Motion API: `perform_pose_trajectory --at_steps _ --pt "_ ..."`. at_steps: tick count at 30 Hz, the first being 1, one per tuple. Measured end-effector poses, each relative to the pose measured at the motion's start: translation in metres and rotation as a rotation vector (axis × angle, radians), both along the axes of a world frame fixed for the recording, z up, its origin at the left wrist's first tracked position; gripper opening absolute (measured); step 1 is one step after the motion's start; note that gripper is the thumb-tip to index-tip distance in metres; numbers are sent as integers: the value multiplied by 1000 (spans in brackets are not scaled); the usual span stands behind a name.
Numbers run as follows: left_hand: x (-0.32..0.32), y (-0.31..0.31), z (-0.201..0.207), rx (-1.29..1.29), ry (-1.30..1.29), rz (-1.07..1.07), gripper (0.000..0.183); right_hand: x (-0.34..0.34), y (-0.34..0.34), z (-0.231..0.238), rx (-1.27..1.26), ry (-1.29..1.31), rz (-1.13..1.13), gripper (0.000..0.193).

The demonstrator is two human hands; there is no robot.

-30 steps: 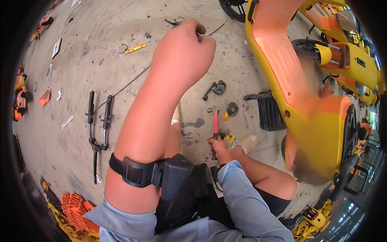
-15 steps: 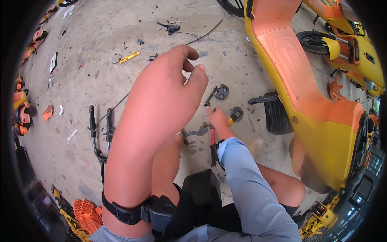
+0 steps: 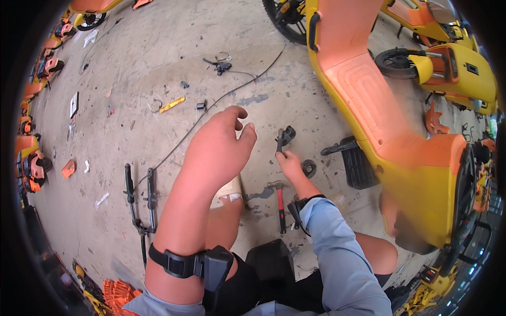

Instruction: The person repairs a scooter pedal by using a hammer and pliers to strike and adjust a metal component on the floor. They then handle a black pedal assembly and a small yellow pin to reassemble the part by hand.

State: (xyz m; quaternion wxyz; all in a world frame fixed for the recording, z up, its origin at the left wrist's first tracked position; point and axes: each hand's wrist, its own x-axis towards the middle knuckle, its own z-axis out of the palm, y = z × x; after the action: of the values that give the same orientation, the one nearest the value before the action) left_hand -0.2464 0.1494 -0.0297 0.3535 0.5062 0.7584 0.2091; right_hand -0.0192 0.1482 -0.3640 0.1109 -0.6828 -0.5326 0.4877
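My right hand (image 3: 290, 163) is closed on the lower end of a black crank arm (image 3: 280, 143). A black pedal (image 3: 288, 135) sits at the arm's far end, over the concrete floor. My left hand (image 3: 220, 150) hangs in the air to the left, fingers loosely bent, thumb apart, nothing visible between them. A hammer (image 3: 280, 203) with a red and black handle lies below my right hand. Close to my right wrist is a round black part (image 3: 309, 168); part of it is hidden by the wrist.
A yellow and orange scooter body (image 3: 363, 95) with a black pedal-like footrest (image 3: 358, 163) stands at right. Fork tubes (image 3: 141, 200) lie at left. A long black cable (image 3: 211, 108), a yellow strip (image 3: 172, 104) and a brake lever (image 3: 219, 65) lie farther off.
My right hand has taken hold of the crank arm, which has turned more upright with its pedal. My left hand has lowered within the view, and the whole view has shifted.
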Motion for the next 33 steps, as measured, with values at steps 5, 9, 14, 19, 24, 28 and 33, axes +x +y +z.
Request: perform_pose_trajectory --at_steps 5,9,14,19,24,28,33 --pt "24 16 -8 56 -16 -80 39 6 -8 163 100 378 72 28" --pt "64 12 -6 319 -130 -223 45 34 -38 321 47 543 7 26" --pt "100 -27 63 364 -556 -435 48 83 -97 410 17 643 -43 26" --pt "137 -60 70 384 -551 -681 30 125 -137 409 113 705 -58 26" --pt "179 -86 59 653 -308 -655 31 149 -143 416 81 706 47 29" --pt "189 -97 62 707 -234 -611 29 162 -140 404 9 834 83 32" --pt "180 -101 63 313 -686 -554 17 194 -138 398 -126 1074 69 40"
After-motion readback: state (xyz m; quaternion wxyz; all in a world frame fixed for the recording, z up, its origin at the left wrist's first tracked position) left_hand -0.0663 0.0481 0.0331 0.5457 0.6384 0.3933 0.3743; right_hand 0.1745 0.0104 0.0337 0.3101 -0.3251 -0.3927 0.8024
